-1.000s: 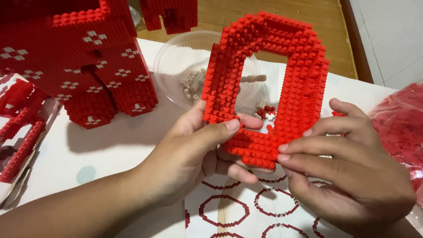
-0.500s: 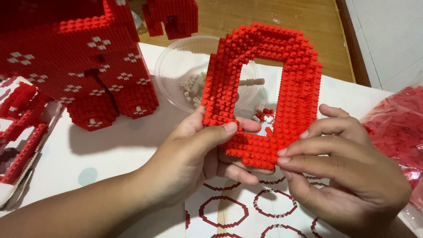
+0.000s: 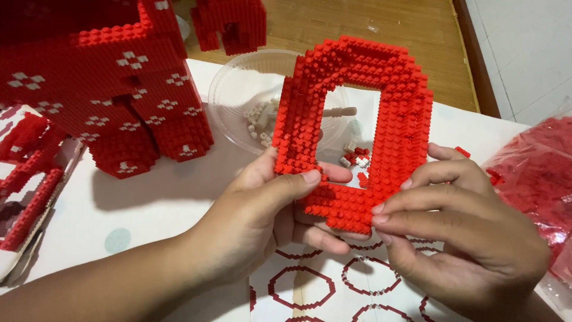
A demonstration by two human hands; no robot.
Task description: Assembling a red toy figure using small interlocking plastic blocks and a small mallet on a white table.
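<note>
A big red brick model with white flower marks (image 3: 101, 89) stands on the white worktop (image 3: 179, 203), left of the red brick frame (image 3: 357, 125). That frame is held upright over a clear plastic bowl (image 3: 238, 89) of loose pieces. The left hand (image 3: 262, 220) has its grip clamped on the frame's lower left side; the right hand (image 3: 471, 238) pinches its bottom right corner.

Bright, even indoor light, picture sharp across the middle.
Soft shadows fall toward the viewer beneath the big red block model (image 3: 113, 89) and the left hand (image 3: 262, 220); slight glare on the clear bowl (image 3: 238, 83); near edges soften.
</note>
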